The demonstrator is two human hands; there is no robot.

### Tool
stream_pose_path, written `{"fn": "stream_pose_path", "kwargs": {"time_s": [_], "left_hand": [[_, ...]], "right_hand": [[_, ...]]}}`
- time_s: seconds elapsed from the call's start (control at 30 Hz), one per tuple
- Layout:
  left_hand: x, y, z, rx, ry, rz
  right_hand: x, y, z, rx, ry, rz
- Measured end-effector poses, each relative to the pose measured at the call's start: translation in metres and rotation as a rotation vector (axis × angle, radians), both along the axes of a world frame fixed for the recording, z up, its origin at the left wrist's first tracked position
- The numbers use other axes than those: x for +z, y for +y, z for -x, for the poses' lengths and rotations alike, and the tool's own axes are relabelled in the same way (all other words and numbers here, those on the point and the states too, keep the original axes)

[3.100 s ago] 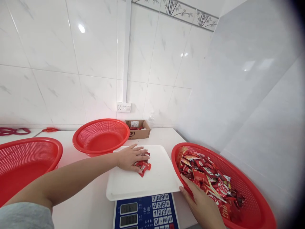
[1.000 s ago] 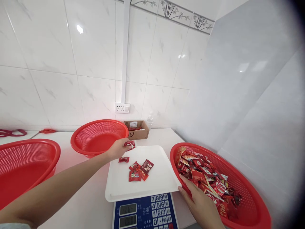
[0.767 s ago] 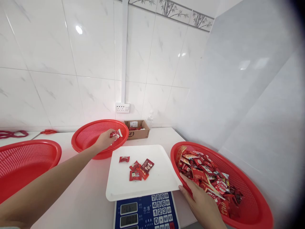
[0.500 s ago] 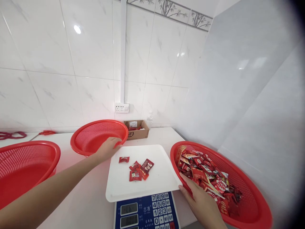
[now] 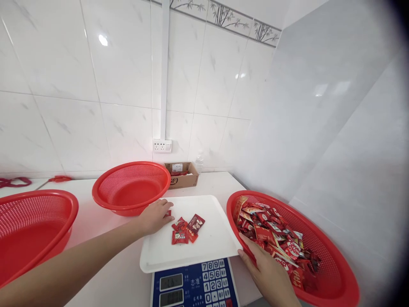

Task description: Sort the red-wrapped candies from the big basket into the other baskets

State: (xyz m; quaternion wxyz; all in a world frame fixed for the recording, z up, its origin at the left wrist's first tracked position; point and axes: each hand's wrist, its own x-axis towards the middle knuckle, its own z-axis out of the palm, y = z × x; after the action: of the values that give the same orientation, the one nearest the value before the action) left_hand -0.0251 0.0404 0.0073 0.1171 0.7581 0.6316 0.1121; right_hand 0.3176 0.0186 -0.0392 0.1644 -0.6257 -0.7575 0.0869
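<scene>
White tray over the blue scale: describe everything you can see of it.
The white tray is shallow and roughly rectangular, with rounded corners and a low raised rim; it looks like smooth plastic. It lies face up, covering the far part of the blue scale. A small cluster of red wrapped packets lies near its middle. The left hand is at its left edge, partly covering another packet; the right hand appears to touch its near right corner.

The left hand (image 5: 156,217) is shifted from the rim of the far red basket (image 5: 134,192) to the left edge of the white tray (image 5: 219,238), now partly covering a small red packet (image 5: 169,212). The red-and-white packet has left its fingers. The packet group (image 5: 191,234), initially under this hand, lies exposed.
</scene>
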Motion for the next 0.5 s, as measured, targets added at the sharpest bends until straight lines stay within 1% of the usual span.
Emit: {"fn": "stream_pose_path", "kwargs": {"time_s": [0.1, 0.3, 0.5], "left_hand": [[0.0004, -0.0016, 0.0049, 0.05, 0.017, 0.019], [0.0023, -0.0025, 0.0063, 0.091, -0.002, 0.057], [0.009, -0.0004, 0.0087, 0.159, -0.062, -0.008]], "right_hand": [[-0.0001, -0.0004, 0.0, 0.0, 0.002, -0.011], [0.0006, -0.0007, 0.0002, -0.012, -0.009, 0.025], [-0.0006, 0.0005, 0.0003, -0.01, 0.014, 0.026]]}}
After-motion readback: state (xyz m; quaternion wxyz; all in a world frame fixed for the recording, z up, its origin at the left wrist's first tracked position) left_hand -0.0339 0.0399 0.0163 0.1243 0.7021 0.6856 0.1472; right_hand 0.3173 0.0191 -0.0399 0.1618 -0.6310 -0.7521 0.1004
